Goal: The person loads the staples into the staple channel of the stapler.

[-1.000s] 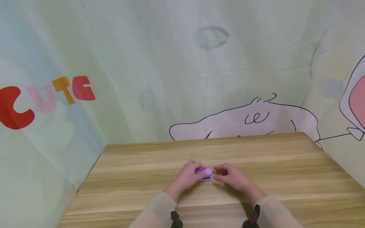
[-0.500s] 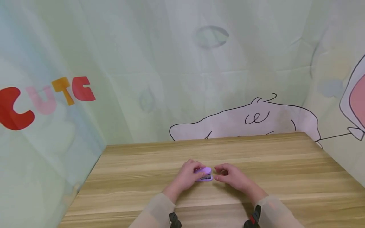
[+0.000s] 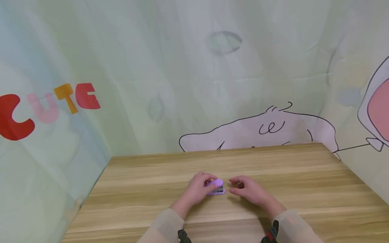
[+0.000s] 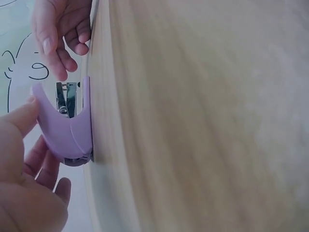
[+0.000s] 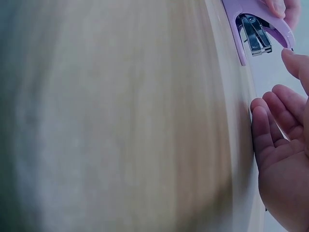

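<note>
A purple stapler [image 3: 217, 183] lies on the wooden table, its front end towards the right. My left hand [image 3: 197, 189] grips its rear part between thumb and fingers. In the left wrist view the stapler's top arm stands apart from its base, and the metal staple magazine [image 4: 66, 99] shows in the gap. My right hand [image 3: 250, 191] rests by the stapler's front end with fingers loosely bent, holding nothing. A small gap separates its fingertips from the stapler in the head view. The right wrist view shows the thumb [image 5: 295, 63] close to the stapler's top arm.
The wooden table [image 3: 146, 175] reaches back to a printed cloth backdrop [image 3: 152, 67] with letters and a cartoon animal. Both forearms come in from the front, with a dark device [image 3: 183, 236] at the left wrist and another [image 3: 271, 232] at the right.
The stapler's top arm has risen from its base, and the magazine shows more. Stapler and left hand have shifted slightly left, widening the gap to the nearly still right hand.
</note>
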Demonstrator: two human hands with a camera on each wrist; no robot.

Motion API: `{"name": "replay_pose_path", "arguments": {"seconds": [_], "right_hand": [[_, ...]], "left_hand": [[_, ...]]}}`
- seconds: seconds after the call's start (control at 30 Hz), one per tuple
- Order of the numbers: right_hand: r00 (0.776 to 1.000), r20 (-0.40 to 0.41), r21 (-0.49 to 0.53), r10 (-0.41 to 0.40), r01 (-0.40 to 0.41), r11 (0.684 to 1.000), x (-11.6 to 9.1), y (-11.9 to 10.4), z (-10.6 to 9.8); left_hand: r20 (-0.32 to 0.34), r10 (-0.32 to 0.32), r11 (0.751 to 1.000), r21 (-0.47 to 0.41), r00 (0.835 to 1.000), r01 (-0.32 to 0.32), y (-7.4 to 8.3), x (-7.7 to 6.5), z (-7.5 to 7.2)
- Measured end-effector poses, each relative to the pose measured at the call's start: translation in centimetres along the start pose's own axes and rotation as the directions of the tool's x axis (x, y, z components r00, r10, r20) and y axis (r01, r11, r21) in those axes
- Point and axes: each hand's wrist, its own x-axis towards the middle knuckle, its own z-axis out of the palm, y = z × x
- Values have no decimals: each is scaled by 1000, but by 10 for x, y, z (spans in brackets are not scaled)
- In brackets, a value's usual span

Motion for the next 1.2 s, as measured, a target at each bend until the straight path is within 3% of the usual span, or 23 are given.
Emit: {"name": "replay_pose_path", "arguments": {"seconds": [0.33,0.57,0.9,1.2], "right_hand": [[1000,-7,18,8,-8,1000,-2,0,-3],[1000,-20,-5,3,-4,1000,-1,1,-6],[999,-20,4,30,-29,1000,-6,9,-15],[998,-45,12,54,-53,999,-13,16,-27]], "left_hand": [[5,12,998,-55,1000,-12,-8,-2,-6],[-16,39,998,-46,999,-39,-15,-3,-14],[6,-4,999,-35,1000,4,-22,-7,-18],[-40,-15,1000,-16,999,14,-41,-17,-32]]}}
